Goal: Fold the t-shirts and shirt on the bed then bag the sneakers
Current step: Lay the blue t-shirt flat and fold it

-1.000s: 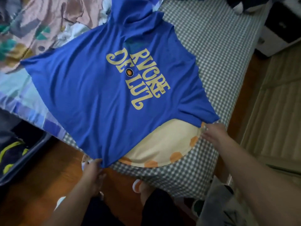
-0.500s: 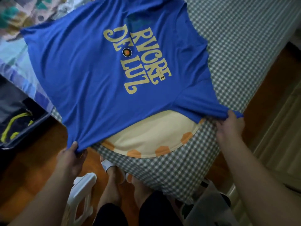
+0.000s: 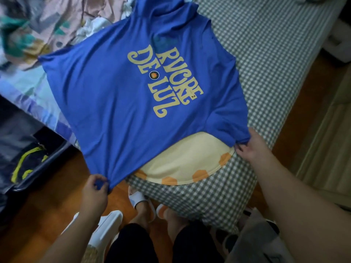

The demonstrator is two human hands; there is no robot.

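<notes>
Blue t-shirt (image 3: 117, 103) spread over bed (image 3: 266, 54) (print up), left grip (image 3: 94, 192) and right grip (image 3: 250, 147) pinching its near corners

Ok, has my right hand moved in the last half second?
Yes. The right hand, pinching a corner of the blue t-shirt, has come back leftward: it now sits beside the cream cushion, where before it was further out to the right.
</notes>
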